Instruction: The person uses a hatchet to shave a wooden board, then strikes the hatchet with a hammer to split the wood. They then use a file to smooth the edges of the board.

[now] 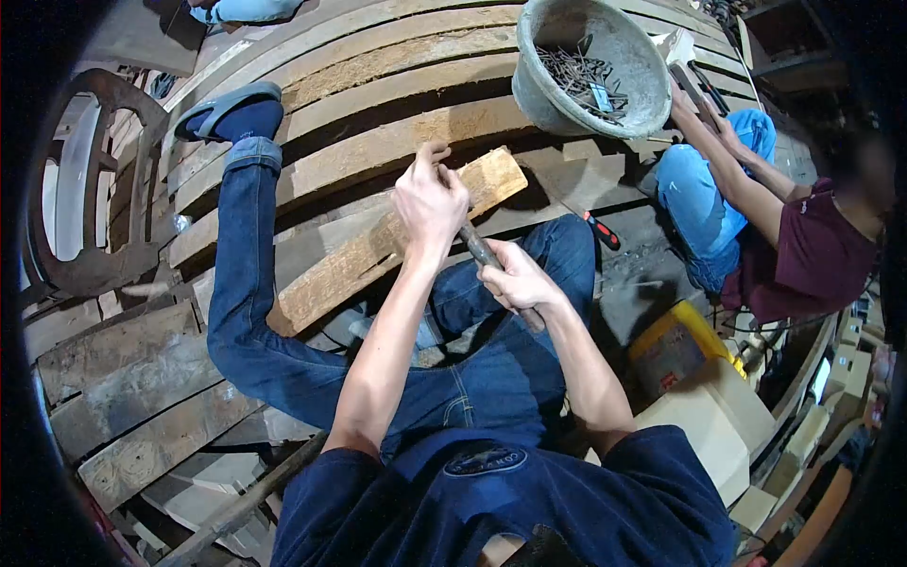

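My right hand [518,279] is wrapped round a thick, dark grey rod-like handle [480,248], which slants from below that hand up toward my left hand. My left hand [430,203] is closed, its fingers curled at the upper end of the handle. What lies inside those fingers is hidden, and so is the tool's head, if it has one. Beneath my left hand a rough wooden board [335,269] lies slantwise between my legs. Its far end shows just past my left hand.
A grey bucket [529,99] of nails stands on the wooden slats [397,90]. Right of my knee lies a red-and-black handled tool [602,231]. A person in a maroon shirt [803,246] sits at the right, near a yellow container [694,331]. A chair-like wooden frame [146,180] is at left.
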### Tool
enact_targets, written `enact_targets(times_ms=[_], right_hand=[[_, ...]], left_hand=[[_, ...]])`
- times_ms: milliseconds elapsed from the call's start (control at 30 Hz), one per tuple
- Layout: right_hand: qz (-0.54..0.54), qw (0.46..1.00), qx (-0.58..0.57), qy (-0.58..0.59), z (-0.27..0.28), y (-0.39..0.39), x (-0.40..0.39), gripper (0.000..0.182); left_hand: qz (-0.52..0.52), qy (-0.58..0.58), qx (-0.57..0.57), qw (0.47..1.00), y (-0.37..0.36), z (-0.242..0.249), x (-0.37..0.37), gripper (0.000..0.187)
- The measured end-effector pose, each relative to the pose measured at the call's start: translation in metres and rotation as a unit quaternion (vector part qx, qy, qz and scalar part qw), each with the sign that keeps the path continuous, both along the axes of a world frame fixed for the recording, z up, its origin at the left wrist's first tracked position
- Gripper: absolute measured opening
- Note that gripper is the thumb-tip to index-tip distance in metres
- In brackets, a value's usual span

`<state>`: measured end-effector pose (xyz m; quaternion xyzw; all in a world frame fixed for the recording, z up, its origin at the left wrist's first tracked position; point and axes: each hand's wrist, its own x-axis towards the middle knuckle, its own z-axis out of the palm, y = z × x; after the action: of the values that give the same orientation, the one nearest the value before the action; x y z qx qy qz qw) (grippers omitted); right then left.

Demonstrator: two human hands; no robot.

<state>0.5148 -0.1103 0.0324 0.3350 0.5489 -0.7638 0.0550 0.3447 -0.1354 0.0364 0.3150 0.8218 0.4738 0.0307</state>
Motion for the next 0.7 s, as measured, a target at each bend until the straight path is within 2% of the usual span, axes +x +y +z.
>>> enact_targets(times_ms=[67,100,233,333,400,467,500,533,600,700], right_hand=[[-0.006,1.000,-0.027,0.013,-0.002,0.008,0.005,0.008],[-0.017,1.000,0.003,0.020,0.004,0.008,0.003,0.008],[-0.013,0.999,0.036,0.018,0.008,0.010,0.001,0.010],[0.010,0.990,0.138,0.012,0.003,0.005,-0.003,0.014],[0.042,0.982,0.183,-0.004,0.000,0.008,-0.004,0.024],[0.069,0.965,0.254,-0.005,-0.013,0.009,-0.004,0.028],[0.074,0.964,0.254,-0.037,-0.009,0.011,-0.005,0.033],[0.067,0.961,0.266,0.004,-0.013,0.015,-0.004,0.028],[0.041,0.978,0.203,-0.027,-0.003,0.023,-0.004,0.023],[-0.003,0.987,0.159,0.002,-0.005,0.037,-0.001,0.016]], left_hand=[[-0.016,0.052,-0.036,0.998,0.011,0.009,0.003,0.028],[-0.019,0.066,-0.028,0.997,0.017,0.009,0.003,0.034],[-0.037,-0.001,0.018,0.999,0.017,0.005,-0.001,0.033],[-0.021,-0.071,0.045,0.996,0.004,0.001,-0.003,0.027],[-0.012,-0.051,0.120,0.991,-0.001,-0.014,-0.005,0.026],[-0.008,-0.048,0.123,0.991,-0.003,-0.023,-0.005,0.024],[-0.005,-0.052,0.128,0.990,0.000,-0.022,-0.004,0.024],[-0.003,-0.057,0.134,0.989,0.004,-0.021,-0.003,0.023],[-0.015,-0.072,0.126,0.989,0.020,-0.028,-0.004,0.022],[-0.046,-0.059,0.121,0.990,0.045,-0.023,-0.003,0.020]])
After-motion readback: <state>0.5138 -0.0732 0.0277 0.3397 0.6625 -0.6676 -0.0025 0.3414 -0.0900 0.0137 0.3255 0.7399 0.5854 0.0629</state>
